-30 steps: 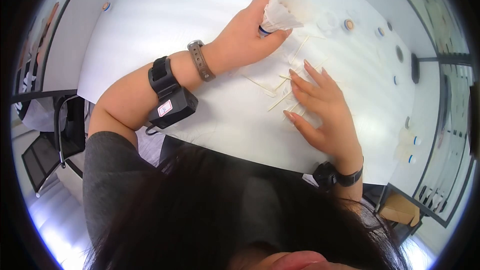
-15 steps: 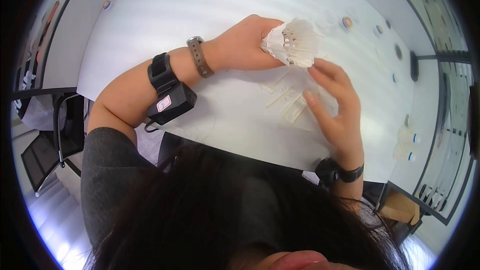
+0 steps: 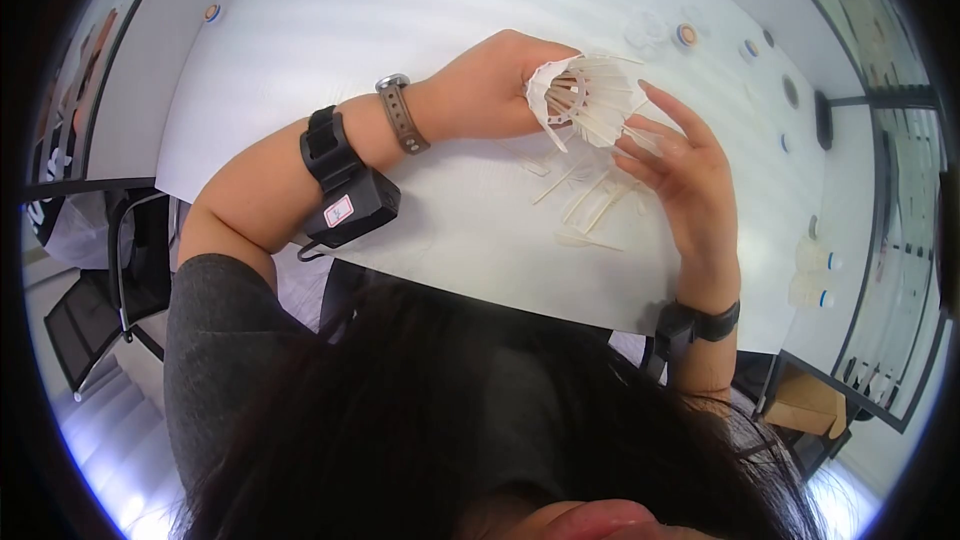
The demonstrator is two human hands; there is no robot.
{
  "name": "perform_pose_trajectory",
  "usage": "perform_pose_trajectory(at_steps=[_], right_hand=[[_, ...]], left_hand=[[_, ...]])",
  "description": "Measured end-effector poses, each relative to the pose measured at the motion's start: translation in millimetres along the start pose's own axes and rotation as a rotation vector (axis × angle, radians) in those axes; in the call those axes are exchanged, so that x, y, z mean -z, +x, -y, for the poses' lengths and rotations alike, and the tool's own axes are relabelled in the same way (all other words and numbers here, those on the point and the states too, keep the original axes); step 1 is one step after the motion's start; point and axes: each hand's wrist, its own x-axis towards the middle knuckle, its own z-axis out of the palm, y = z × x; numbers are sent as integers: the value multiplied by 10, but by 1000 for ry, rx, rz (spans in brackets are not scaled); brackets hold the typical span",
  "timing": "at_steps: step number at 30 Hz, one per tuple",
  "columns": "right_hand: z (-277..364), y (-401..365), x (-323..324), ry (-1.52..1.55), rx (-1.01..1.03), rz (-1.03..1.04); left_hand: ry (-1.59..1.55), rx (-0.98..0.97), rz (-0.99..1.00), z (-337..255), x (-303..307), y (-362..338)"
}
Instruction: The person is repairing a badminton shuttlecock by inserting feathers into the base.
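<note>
My left hand [image 3: 505, 85] is wrapped round a white feather shuttlecock [image 3: 600, 95], held above the table with its open feather end tilted toward the right. Beside the skirt is my right hand [image 3: 685, 155], its forefinger raised and the other fingers curled close to the feather tips. A pale feather piece [image 3: 642, 138] shows at those curled fingers. Below the hands, several loose feathers [image 3: 590, 210] lie on the white table [image 3: 480, 230].
Bottles with pale caps [image 3: 685, 35] stand at the back right, and two more [image 3: 825, 260] at the right edge. Two small caps [image 3: 212, 13] are at the far left. An open cardboard box [image 3: 805, 405] sits below the table's right corner.
My right hand has moved slightly right, its forefinger lifting and other fingers curling. The shuttlecock has turned a little, and another loose feather shows on the table below.
</note>
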Motion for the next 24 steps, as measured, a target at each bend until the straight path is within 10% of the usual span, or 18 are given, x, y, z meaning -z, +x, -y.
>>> perform_pose_trajectory(at_steps=[24], right_hand=[[-51,-10,-87,-219,244,-332]], left_hand=[[112,-113,16,38,1,-13]])
